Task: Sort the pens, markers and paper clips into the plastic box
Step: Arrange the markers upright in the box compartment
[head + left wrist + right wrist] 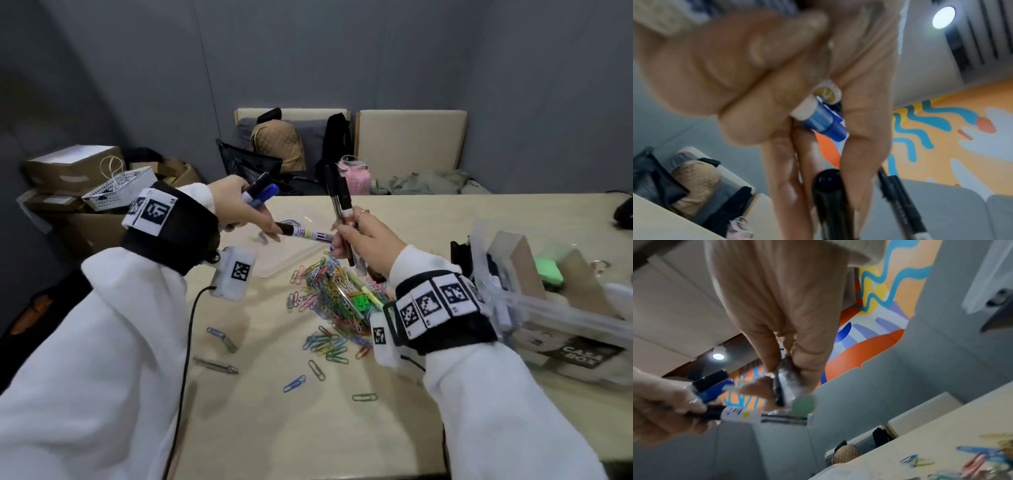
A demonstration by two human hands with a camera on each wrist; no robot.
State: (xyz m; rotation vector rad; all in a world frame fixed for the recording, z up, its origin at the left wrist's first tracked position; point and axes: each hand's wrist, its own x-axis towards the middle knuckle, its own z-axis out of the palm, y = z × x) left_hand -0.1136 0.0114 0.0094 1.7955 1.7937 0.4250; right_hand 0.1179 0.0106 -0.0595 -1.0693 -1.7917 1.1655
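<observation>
The room has plain grey walls (308,51), and the wrist views show a bright painted wall (953,129) of orange, blue and yellow higher up. A big pale table (308,428) fills the space under both hands. Past the hands, at the table's far edge, are two tan chairs (411,137) with bags on them. Brown cardboard boxes (72,168) and a white basket (118,188) sit out to the left of the left hand.

The clear plastic box (548,308) sits on the table just right of the right wrist. A heap of bright paper clips (335,294) lies on the table right below the two hands, with loose ones spread toward the person.

The left hand (236,205) grips a blue marker (265,195) and a dark one, and its fingers pinch a white marker (305,233) that points across to the right hand. The right hand (366,240) is curled around a bunch of dark pens (339,198) that stand up above its fist.
</observation>
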